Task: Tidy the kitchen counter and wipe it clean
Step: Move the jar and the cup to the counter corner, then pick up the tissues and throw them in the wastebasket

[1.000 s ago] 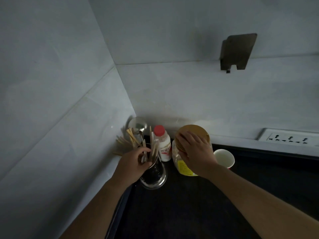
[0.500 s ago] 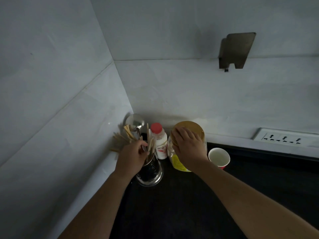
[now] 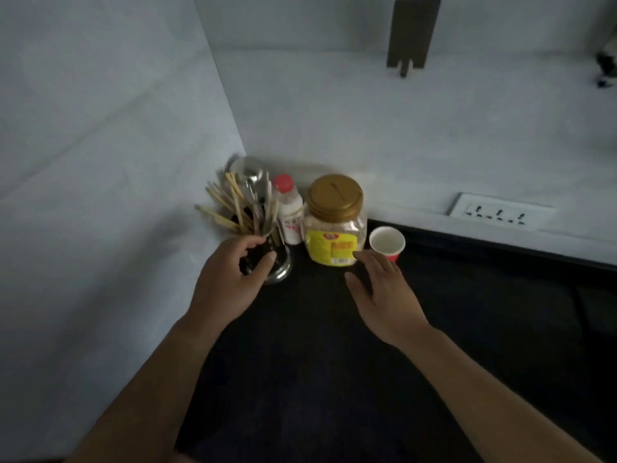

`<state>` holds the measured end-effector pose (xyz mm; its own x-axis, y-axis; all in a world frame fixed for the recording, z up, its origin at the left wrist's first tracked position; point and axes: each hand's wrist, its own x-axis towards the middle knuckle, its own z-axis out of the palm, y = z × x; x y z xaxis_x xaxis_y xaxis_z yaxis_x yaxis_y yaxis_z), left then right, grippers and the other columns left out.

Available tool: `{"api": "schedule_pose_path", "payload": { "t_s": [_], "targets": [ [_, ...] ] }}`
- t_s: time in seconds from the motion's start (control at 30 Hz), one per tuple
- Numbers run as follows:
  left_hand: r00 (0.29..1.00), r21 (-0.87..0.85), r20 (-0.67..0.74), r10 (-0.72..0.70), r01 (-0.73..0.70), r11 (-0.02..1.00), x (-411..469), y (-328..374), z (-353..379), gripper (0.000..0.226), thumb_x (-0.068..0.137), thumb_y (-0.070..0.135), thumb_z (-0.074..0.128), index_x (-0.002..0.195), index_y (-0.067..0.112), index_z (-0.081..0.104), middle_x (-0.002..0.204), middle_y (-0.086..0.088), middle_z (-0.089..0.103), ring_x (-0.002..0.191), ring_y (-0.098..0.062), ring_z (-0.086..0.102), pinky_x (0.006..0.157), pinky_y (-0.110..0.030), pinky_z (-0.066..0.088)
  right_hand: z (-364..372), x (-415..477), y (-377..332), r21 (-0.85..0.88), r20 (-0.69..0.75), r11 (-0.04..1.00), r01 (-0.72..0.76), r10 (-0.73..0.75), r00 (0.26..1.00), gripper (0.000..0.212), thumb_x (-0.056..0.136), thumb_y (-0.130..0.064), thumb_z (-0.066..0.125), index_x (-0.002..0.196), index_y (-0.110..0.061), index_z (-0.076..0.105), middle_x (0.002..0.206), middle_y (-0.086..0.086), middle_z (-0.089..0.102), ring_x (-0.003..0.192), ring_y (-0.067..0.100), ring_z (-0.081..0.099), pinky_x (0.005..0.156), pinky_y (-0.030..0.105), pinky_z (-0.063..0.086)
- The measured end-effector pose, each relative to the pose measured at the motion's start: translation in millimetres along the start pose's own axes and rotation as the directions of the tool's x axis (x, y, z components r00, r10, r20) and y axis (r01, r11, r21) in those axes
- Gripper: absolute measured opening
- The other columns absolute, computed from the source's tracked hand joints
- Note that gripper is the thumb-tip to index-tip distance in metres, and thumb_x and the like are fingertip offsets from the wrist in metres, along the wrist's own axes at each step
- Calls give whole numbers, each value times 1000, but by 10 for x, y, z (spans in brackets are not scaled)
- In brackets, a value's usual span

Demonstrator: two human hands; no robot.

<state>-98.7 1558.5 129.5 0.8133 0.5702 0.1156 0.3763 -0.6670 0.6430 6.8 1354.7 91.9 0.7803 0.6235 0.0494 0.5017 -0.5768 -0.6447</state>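
At the corner where two pale walls meet, a dark tabletop (image 3: 300, 362) carries a row of small things. Farthest left stands a metal utensil holder (image 3: 278, 262) packed with wooden chopsticks (image 3: 230, 208) and a steel ladle (image 3: 248, 168), which lean toward the left wall. Just right of it stands a small white bottle (image 3: 289, 213) with a red cap, then a clear plastic jar (image 3: 335, 225) with a gold lid and a yellow label, upright and close to the back wall. A red paper cup (image 3: 387, 243) with a white inside stands just beside the jar on its right.

The left hand (image 3: 230, 282) curls around the lower part of the utensil holder, fingers (image 3: 267, 260) and thumb bent about it; whether they press on it cannot be told through the blur. The right hand (image 3: 384, 295) hovers low in front of the jar with its fingers (image 3: 365, 257) spread apart, the tips near the label and holding nothing.

On the back wall, a white socket strip (image 3: 500, 215) lies along the ledge to the right, and a dark metal bracket (image 3: 414, 31) hangs higher up.
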Motion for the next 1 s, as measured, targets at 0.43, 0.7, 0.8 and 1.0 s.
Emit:
{"api": "schedule_pose_path", "payload": {
  "t_s": [0.43, 0.7, 0.8, 1.0],
  "targets": [
    [753, -235, 650, -97, 321, 918, -1994, 195, 815, 14, 88, 33, 55, 99, 40, 63, 100, 16, 68, 94, 12, 58, 72, -2, 42, 122, -2331, 293, 188, 218, 886, -423, 382, 898, 41, 90, -48, 40, 128, -32, 44, 131, -14, 47, 116, 0, 45, 97, 27, 43],
    [490, -306, 857, 160, 233, 923, -1937, 220, 839, 37, 80, 56, 45, 106, 37, 62, 105, 24, 66, 103, 7, 59, 82, -14, 43, 367, -3032, -68, 343, 5, 711, -614, 652, 758, 50, 87, -53, 40, 130, -28, 45, 129, -15, 46, 95, 3, 56, 84, 19, 48],
    [410, -348, 878, 249, 187, 919, -1994, 134, 900, 35, 86, 57, 41, 104, 37, 63, 106, 18, 66, 104, 1, 60, 86, -22, 45, 514, -3274, -196, 437, -134, 622, -649, 759, 637, 56, 84, -60, 32, 128, -29, 47, 128, -13, 50, 101, -4, 53, 90, 17, 45],
    [196, -360, 924, 330, 148, 921, -2273, 159, 1094, 40, 82, 56, 39, 101, 32, 65, 103, 13, 68, 102, -2, 61, 83, -18, 46, 767, -3979, -467, 547, -315, 481, -686, 877, 364, 52, 86, -60, 29, 122, -30, 52, 121, -16, 55, 110, -2, 51, 94, 25, 44]
  ]
}}
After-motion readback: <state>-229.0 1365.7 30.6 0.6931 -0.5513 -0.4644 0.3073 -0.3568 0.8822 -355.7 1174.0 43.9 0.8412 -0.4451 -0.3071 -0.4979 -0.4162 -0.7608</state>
